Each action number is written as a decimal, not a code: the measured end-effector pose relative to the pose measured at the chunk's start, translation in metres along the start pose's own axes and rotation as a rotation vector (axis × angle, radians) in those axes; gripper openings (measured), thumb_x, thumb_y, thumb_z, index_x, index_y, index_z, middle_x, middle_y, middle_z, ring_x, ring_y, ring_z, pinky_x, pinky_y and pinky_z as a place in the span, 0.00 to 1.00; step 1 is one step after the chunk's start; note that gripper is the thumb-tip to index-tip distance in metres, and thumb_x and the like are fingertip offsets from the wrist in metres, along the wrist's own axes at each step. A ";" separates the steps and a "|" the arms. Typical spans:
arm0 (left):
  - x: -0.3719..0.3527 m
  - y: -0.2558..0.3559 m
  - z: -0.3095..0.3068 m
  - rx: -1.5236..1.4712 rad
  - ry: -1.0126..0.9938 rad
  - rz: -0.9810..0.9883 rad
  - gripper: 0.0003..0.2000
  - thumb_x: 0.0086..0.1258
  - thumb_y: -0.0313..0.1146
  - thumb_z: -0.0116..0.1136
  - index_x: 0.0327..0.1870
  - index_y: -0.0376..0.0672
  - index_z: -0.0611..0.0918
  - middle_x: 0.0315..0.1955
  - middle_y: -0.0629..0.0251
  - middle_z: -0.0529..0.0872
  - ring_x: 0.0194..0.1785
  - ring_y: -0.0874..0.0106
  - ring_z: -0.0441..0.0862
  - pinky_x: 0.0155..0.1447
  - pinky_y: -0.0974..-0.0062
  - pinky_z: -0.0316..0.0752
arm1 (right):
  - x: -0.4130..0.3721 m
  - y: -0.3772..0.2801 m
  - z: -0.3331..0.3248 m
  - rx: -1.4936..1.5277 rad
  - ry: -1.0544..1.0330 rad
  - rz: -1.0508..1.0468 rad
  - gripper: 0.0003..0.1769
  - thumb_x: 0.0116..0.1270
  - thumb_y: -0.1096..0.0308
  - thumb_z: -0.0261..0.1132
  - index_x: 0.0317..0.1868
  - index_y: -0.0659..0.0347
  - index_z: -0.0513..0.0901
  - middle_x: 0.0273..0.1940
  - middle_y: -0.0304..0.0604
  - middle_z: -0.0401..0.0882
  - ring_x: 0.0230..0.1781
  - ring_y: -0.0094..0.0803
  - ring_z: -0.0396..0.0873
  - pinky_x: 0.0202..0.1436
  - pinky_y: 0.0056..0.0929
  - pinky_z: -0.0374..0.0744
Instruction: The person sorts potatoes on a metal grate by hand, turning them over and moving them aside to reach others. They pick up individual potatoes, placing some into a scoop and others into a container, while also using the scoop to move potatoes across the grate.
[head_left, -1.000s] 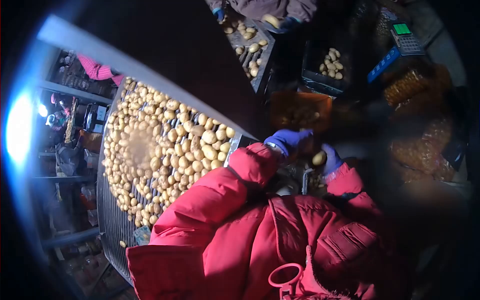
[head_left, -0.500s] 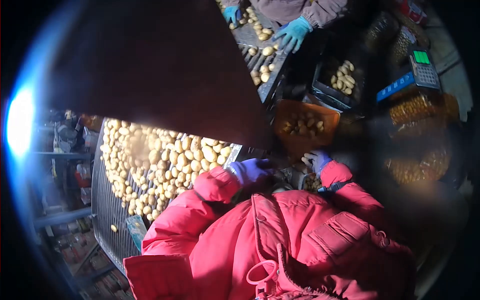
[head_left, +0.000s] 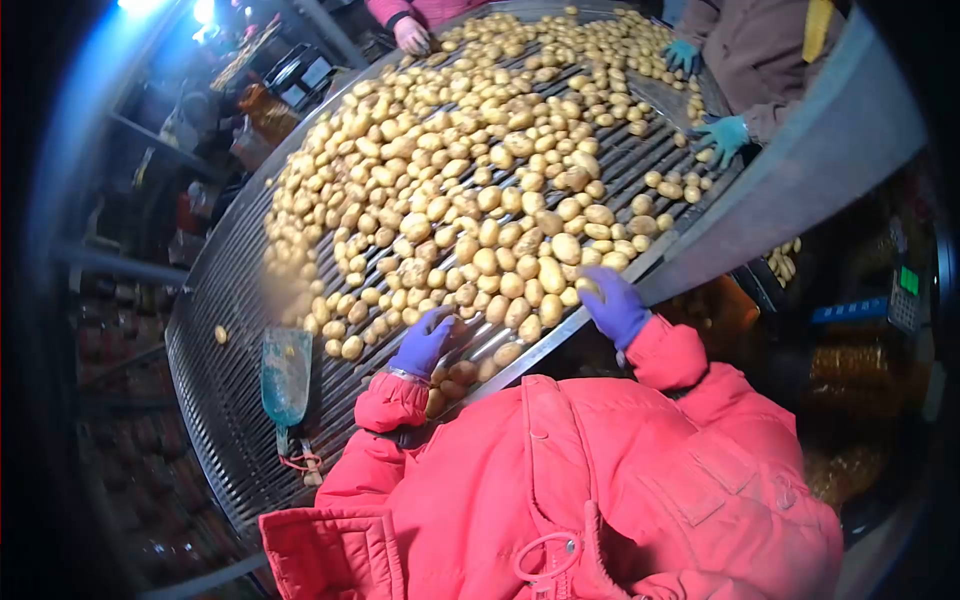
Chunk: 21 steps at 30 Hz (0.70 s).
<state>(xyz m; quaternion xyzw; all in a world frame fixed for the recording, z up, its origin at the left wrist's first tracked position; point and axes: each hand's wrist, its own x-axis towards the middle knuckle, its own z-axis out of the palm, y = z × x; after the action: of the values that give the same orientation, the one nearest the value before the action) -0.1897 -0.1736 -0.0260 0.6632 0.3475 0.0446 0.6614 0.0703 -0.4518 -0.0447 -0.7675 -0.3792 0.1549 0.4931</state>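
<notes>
Many pale yellow potatoes [head_left: 470, 230] lie spread over a slatted dark metal sorting table [head_left: 225, 430]. My left hand [head_left: 425, 343], in a purple glove, rests among potatoes near the table's front edge, its fingers stretched over them. My right hand [head_left: 612, 303], also gloved in purple, is at the metal rim on the right, its fingers curled about a potato [head_left: 588, 286] at the edge of the pile. A scoop [head_left: 286, 375] with a worn teal pan lies on the slats left of my left hand.
Across the table, a co-worker's teal-gloved hands [head_left: 722, 138] touch potatoes, and another person's hand [head_left: 411, 36] is at the far edge. A broad metal beam [head_left: 800, 170] slants up at right. Beyond it stand an orange container [head_left: 722, 305] and a scale display [head_left: 905, 295].
My view has swung left and the dark panel no longer blocks the table. My hands have moved from the containers beside the table to the potatoes at its front rim.
</notes>
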 end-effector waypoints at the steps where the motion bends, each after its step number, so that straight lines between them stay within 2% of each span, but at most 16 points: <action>1: -0.008 -0.006 -0.009 -0.042 0.025 0.001 0.18 0.77 0.38 0.58 0.64 0.43 0.79 0.46 0.71 0.83 0.45 0.79 0.78 0.46 0.79 0.76 | 0.023 -0.001 0.011 -0.298 0.152 -0.210 0.19 0.66 0.63 0.68 0.55 0.62 0.80 0.53 0.54 0.80 0.54 0.49 0.80 0.59 0.42 0.79; 3: -0.023 -0.012 -0.028 -0.034 0.038 -0.002 0.18 0.77 0.39 0.59 0.63 0.44 0.79 0.46 0.73 0.83 0.45 0.80 0.78 0.45 0.79 0.76 | 0.058 0.007 0.036 -0.488 0.156 -0.114 0.21 0.68 0.61 0.64 0.57 0.62 0.79 0.56 0.57 0.79 0.59 0.51 0.76 0.65 0.45 0.75; 5: -0.038 -0.005 -0.050 0.071 0.022 -0.004 0.18 0.77 0.39 0.59 0.63 0.44 0.79 0.44 0.73 0.83 0.43 0.80 0.77 0.45 0.80 0.76 | 0.086 0.059 0.071 -0.720 0.124 -0.131 0.20 0.69 0.57 0.62 0.54 0.62 0.79 0.55 0.56 0.79 0.58 0.51 0.77 0.62 0.45 0.76; 7: -0.049 -0.002 -0.070 -0.047 0.073 -0.069 0.18 0.77 0.38 0.58 0.64 0.43 0.80 0.41 0.74 0.83 0.39 0.82 0.76 0.42 0.82 0.74 | 0.099 0.019 0.073 -0.717 0.001 0.129 0.19 0.69 0.53 0.62 0.50 0.61 0.79 0.53 0.57 0.80 0.56 0.52 0.77 0.59 0.47 0.76; 9: -0.047 -0.011 -0.091 -0.050 0.129 -0.057 0.18 0.78 0.38 0.58 0.64 0.43 0.80 0.40 0.74 0.82 0.37 0.83 0.74 0.41 0.82 0.74 | 0.113 0.027 0.087 -0.606 -0.127 0.095 0.20 0.67 0.51 0.64 0.47 0.60 0.79 0.49 0.57 0.81 0.52 0.54 0.79 0.56 0.48 0.77; 11: -0.036 -0.017 -0.106 0.060 0.162 0.004 0.18 0.77 0.37 0.59 0.63 0.41 0.79 0.43 0.69 0.84 0.40 0.80 0.77 0.45 0.80 0.76 | 0.102 -0.011 0.086 -0.480 -0.165 0.147 0.21 0.66 0.50 0.65 0.47 0.60 0.80 0.47 0.57 0.82 0.50 0.56 0.80 0.56 0.49 0.78; 12: -0.026 -0.012 -0.107 0.141 0.168 0.067 0.18 0.76 0.37 0.60 0.63 0.40 0.79 0.45 0.67 0.84 0.42 0.79 0.79 0.47 0.79 0.77 | 0.099 0.003 0.100 -0.476 -0.053 0.051 0.24 0.63 0.50 0.69 0.51 0.60 0.80 0.48 0.57 0.82 0.49 0.54 0.81 0.55 0.49 0.79; 13: -0.016 -0.006 -0.105 0.220 0.170 0.126 0.18 0.76 0.36 0.60 0.62 0.39 0.79 0.46 0.65 0.85 0.44 0.78 0.80 0.49 0.78 0.78 | 0.103 0.003 0.100 -0.346 -0.065 0.038 0.24 0.62 0.50 0.70 0.49 0.60 0.81 0.47 0.56 0.83 0.48 0.52 0.82 0.53 0.47 0.80; 14: -0.009 0.005 -0.100 0.273 0.160 0.258 0.19 0.75 0.36 0.61 0.62 0.38 0.79 0.50 0.60 0.85 0.51 0.74 0.81 0.56 0.75 0.78 | 0.104 0.003 0.099 -0.219 -0.078 0.030 0.23 0.62 0.51 0.71 0.47 0.60 0.82 0.45 0.55 0.84 0.47 0.50 0.83 0.52 0.44 0.80; 15: 0.008 0.008 -0.099 0.272 0.162 0.281 0.19 0.75 0.37 0.61 0.62 0.38 0.79 0.52 0.59 0.84 0.53 0.72 0.81 0.58 0.73 0.77 | 0.102 0.003 0.097 -0.092 -0.091 0.028 0.22 0.61 0.51 0.73 0.46 0.60 0.83 0.44 0.54 0.84 0.45 0.48 0.84 0.51 0.42 0.81; 16: 0.025 0.009 -0.096 0.269 0.157 0.300 0.20 0.75 0.37 0.61 0.63 0.38 0.78 0.53 0.58 0.84 0.55 0.69 0.81 0.60 0.71 0.76 | 0.102 -0.015 0.086 0.087 -0.127 0.127 0.20 0.60 0.52 0.75 0.41 0.59 0.85 0.39 0.51 0.85 0.42 0.41 0.85 0.48 0.36 0.82; 17: 0.040 0.009 -0.090 0.262 0.150 0.316 0.20 0.74 0.37 0.61 0.63 0.38 0.78 0.55 0.57 0.83 0.57 0.67 0.80 0.62 0.69 0.75 | 0.103 -0.012 0.077 0.083 -0.129 0.283 0.18 0.61 0.52 0.74 0.39 0.59 0.86 0.38 0.49 0.86 0.40 0.37 0.85 0.47 0.34 0.82; 19: 0.068 0.017 -0.081 0.497 0.246 0.419 0.20 0.73 0.37 0.62 0.62 0.39 0.78 0.54 0.54 0.84 0.58 0.65 0.81 0.62 0.70 0.75 | 0.100 -0.015 0.055 -0.117 -0.237 0.328 0.19 0.63 0.51 0.71 0.42 0.60 0.86 0.40 0.51 0.86 0.40 0.41 0.85 0.48 0.37 0.82; 21: 0.084 0.025 -0.069 0.622 0.288 0.445 0.22 0.69 0.41 0.64 0.60 0.41 0.79 0.54 0.51 0.83 0.58 0.58 0.80 0.63 0.64 0.74 | 0.086 -0.013 0.055 -0.184 -0.300 0.171 0.22 0.64 0.49 0.69 0.45 0.60 0.86 0.41 0.53 0.86 0.42 0.45 0.85 0.49 0.40 0.82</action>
<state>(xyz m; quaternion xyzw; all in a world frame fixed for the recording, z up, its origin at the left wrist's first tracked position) -0.1517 -0.0684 -0.0288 0.8776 0.2816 0.1720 0.3479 0.0880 -0.3503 -0.0469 -0.8071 -0.3945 0.2733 0.3438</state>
